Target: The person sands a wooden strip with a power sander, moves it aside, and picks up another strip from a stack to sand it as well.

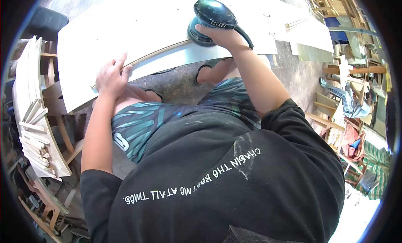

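Note:
A long thin wooden strip (pixel 157 52) lies along the near part of a bright white board (pixel 121 29). At its left end is my left hand (pixel 112 76), pressed on the strip with the thumb and a finger on either side of it. My right hand (pixel 224 36) is wrapped round a dark teal power sander (pixel 213 13), whose round pad rests at the strip's right end. A black cord runs from the back of the sander past my wrist. The pad's underside is hidden.
On the left, a pale board (pixel 29 88) carries many short wooden sticks (pixel 35 153). Thin sticks (pixel 295 22) lie on the white surface at the upper right. Another person (pixel 351 100) is at the far right among stacked wood. A dark box (pixel 48 23) stands upper left.

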The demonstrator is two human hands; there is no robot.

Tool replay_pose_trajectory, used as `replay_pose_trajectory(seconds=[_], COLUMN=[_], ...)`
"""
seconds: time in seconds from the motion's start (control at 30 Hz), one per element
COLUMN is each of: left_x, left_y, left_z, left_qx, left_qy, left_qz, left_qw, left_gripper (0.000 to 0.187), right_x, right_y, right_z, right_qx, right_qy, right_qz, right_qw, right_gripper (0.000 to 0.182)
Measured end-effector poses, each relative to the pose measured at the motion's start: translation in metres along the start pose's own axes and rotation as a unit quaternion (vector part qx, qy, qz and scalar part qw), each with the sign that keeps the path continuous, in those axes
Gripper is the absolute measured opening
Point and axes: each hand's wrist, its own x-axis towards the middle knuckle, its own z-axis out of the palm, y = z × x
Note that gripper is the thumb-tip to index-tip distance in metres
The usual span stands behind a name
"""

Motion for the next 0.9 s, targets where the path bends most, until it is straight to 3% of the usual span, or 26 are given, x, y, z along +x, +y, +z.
replay_pose_trajectory(seconds=[0.2, 0.43, 0.57, 0.7, 0.77, 0.9], left_x=[0.002, 0.002, 0.002, 0.002, 0.004, 0.002], left_y=[0.001, 0.003, 0.004, -0.001, 0.001, -0.001], left_z=[-0.005, -0.004, -0.006, -0.001, -0.002, 0.001], left_qx=[-0.003, -0.011, 0.005, -0.005, -0.013, 0.008], left_qy=[-0.014, -0.002, -0.009, -0.010, -0.017, -0.002], left_qz=[-0.003, -0.005, -0.014, -0.012, -0.017, -0.008], left_qw=[1.000, 1.000, 1.000, 1.000, 1.000, 1.000], left_gripper=[0.050, 0.049, 0.049, 0.050, 0.050, 0.050], right_x=[-0.018, -0.010, -0.026, -0.006, 0.011, -0.013], right_y=[-0.035, -0.022, -0.043, -0.014, 0.008, -0.036], right_z=[0.005, -0.005, 0.003, -0.008, -0.002, 0.003], right_qx=[-0.087, -0.041, -0.094, -0.025, -0.044, -0.075], right_qy=[-0.036, -0.030, -0.032, -0.035, -0.022, -0.012], right_qz=[-0.032, -0.043, -0.054, -0.017, -0.054, -0.052], right_qw=[0.995, 0.998, 0.994, 0.999, 0.997, 0.996], right_gripper=[0.064, 0.061, 0.061, 0.058, 0.058, 0.059])
